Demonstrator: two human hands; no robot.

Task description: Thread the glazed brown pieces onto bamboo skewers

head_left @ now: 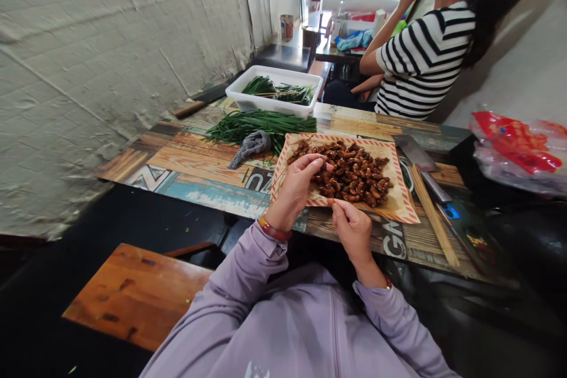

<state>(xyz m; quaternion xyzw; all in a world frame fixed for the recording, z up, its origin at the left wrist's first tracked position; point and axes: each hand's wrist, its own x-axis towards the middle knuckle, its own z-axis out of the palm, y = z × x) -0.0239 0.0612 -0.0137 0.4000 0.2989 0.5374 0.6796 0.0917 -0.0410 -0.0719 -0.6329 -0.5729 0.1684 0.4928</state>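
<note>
A pile of glossy, dark brown food pieces (354, 174) lies on a sheet of paper (405, 207) with a red-striped border. My left hand (296, 186) is over the left part of the pile, thumb and fingers pinched together; what sits between the fingertips is too small to name. At the paper's near edge, my right hand (352, 227) is closed, thumb against the bent forefinger. Whatever it grips is hidden or too thin to make out. Right of the paper lies a bundle of thin wooden skewers (432, 215).
Long green stalks (261, 125) and a crumpled grey cloth (251, 146) lie left of the paper. Behind them stands a white plastic tub (274, 105) of cut greens. A cleaver (416, 152) rests at right. Across the table sits a person in a striped shirt (425, 65).
</note>
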